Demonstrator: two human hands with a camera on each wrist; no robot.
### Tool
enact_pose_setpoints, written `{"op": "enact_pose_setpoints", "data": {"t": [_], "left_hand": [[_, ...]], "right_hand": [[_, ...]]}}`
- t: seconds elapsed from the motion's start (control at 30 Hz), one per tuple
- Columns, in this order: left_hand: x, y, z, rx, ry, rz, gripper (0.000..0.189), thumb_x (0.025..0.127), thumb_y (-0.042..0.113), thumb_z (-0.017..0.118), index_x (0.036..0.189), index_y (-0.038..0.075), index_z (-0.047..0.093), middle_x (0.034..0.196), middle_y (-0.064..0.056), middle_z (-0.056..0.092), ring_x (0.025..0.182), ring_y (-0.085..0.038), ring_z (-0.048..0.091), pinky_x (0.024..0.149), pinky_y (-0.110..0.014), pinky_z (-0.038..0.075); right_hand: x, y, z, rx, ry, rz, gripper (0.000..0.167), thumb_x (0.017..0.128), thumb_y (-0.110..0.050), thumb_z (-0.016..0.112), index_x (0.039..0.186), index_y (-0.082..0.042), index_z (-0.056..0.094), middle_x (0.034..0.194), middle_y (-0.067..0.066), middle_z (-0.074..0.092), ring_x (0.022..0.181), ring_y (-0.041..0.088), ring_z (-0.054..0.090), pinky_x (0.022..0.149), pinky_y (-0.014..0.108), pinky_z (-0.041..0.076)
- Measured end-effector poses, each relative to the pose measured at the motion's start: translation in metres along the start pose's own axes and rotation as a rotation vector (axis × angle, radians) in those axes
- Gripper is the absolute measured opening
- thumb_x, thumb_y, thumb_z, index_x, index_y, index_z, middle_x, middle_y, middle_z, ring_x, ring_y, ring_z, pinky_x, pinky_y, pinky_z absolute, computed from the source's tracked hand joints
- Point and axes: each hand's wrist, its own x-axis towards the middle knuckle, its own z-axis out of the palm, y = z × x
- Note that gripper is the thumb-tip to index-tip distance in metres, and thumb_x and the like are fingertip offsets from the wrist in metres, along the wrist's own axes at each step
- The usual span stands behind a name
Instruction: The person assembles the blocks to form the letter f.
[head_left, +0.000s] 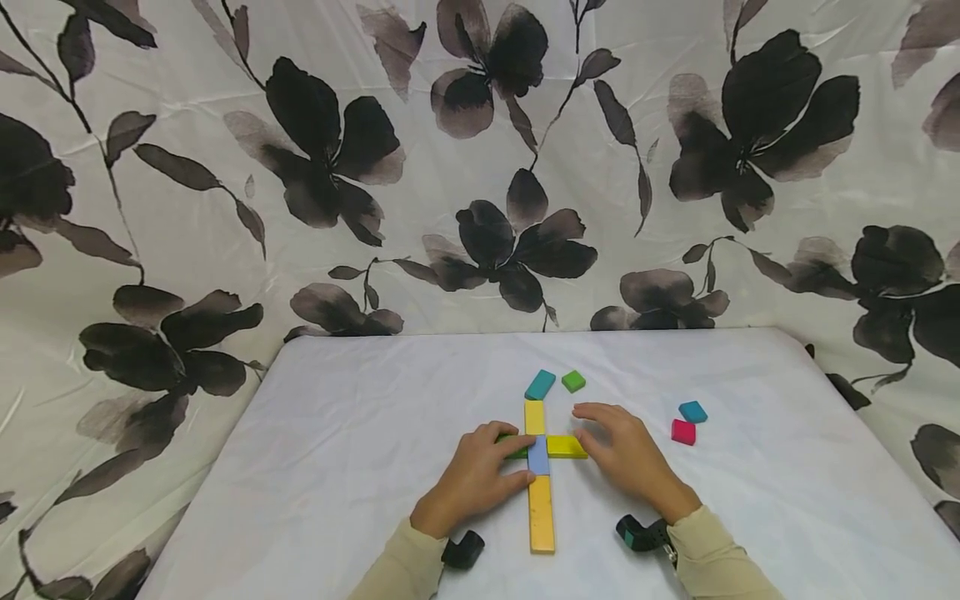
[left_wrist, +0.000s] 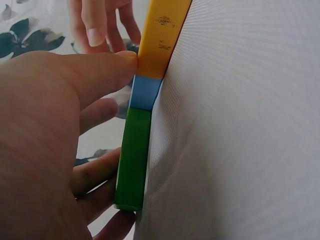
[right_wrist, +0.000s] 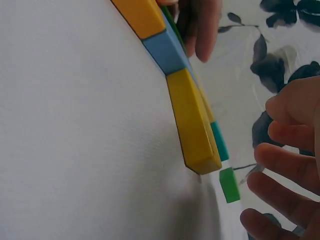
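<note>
Flat blocks form a cross on the white table. At its centre is a blue block [head_left: 537,457], with a long orange block [head_left: 542,515] below it and a light yellow block [head_left: 534,417] above. A green block [left_wrist: 134,160] makes the left arm, partly hidden in the head view, and a yellow block [right_wrist: 192,120] the right arm. My left hand [head_left: 480,471] lies over the green block, its thumb touching the orange block near the blue one and other fingers at the green block's far side. My right hand [head_left: 630,450] hovers beside the yellow block, fingers spread, holding nothing.
Beyond the cross lie a teal block [head_left: 540,385] and a small light-green block [head_left: 573,381]. A blue pentagon-shaped block [head_left: 693,412] and a red block [head_left: 683,432] sit together to the right. Floral cloth [head_left: 510,150] hangs behind the table [head_left: 337,400].
</note>
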Motion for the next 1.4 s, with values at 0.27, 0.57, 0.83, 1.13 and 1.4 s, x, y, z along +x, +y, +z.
{"op": "enact_pose_setpoints", "data": {"t": [0.27, 0.57, 0.83, 1.13, 1.4], "left_hand": [[-0.001, -0.002, 0.002, 0.054, 0.002, 0.040, 0.054, 0.093, 0.059, 0.062, 0.143, 0.038, 0.057, 0.135, 0.000, 0.054, 0.119, -0.018, 0.050, 0.101, -0.043, 0.041], [-0.003, -0.005, 0.001, 0.036, -0.037, 0.051, 0.057, 0.093, 0.064, 0.058, 0.142, 0.036, 0.058, 0.139, -0.001, 0.051, 0.127, -0.020, 0.045, 0.105, -0.045, 0.036], [-0.003, -0.004, 0.002, 0.027, -0.038, 0.067, 0.057, 0.092, 0.063, 0.059, 0.142, 0.035, 0.058, 0.139, 0.000, 0.051, 0.127, -0.019, 0.044, 0.106, -0.045, 0.036], [-0.002, -0.001, 0.000, 0.037, -0.027, 0.064, 0.056, 0.092, 0.062, 0.060, 0.141, 0.034, 0.059, 0.137, 0.000, 0.052, 0.126, -0.018, 0.045, 0.105, -0.045, 0.036], [-0.002, -0.003, 0.002, 0.031, -0.018, 0.070, 0.057, 0.092, 0.063, 0.059, 0.141, 0.035, 0.059, 0.138, 0.000, 0.051, 0.126, -0.018, 0.045, 0.104, -0.044, 0.036]], "right_hand": [[0.020, 0.013, -0.008, 0.095, 0.014, 0.055, 0.034, 0.094, -0.019, 0.071, 0.126, -0.007, 0.068, 0.126, 0.006, 0.067, 0.112, 0.026, 0.063, 0.092, 0.047, 0.053], [0.041, 0.027, -0.005, 0.116, -0.028, 0.111, 0.034, 0.096, -0.021, 0.070, 0.127, -0.007, 0.067, 0.127, 0.007, 0.065, 0.113, 0.027, 0.062, 0.096, 0.048, 0.051], [0.055, 0.035, 0.000, 0.048, -0.036, 0.219, 0.038, 0.095, -0.024, 0.069, 0.129, -0.009, 0.066, 0.127, 0.011, 0.063, 0.112, 0.029, 0.060, 0.095, 0.049, 0.051], [0.067, 0.042, 0.004, 0.044, -0.058, 0.259, 0.042, 0.093, -0.027, 0.071, 0.131, -0.007, 0.065, 0.126, 0.013, 0.062, 0.113, 0.030, 0.059, 0.097, 0.051, 0.049], [0.071, 0.043, 0.010, 0.026, -0.056, 0.257, 0.041, 0.092, -0.028, 0.073, 0.127, -0.006, 0.067, 0.122, 0.012, 0.064, 0.110, 0.030, 0.060, 0.097, 0.050, 0.048]]}}
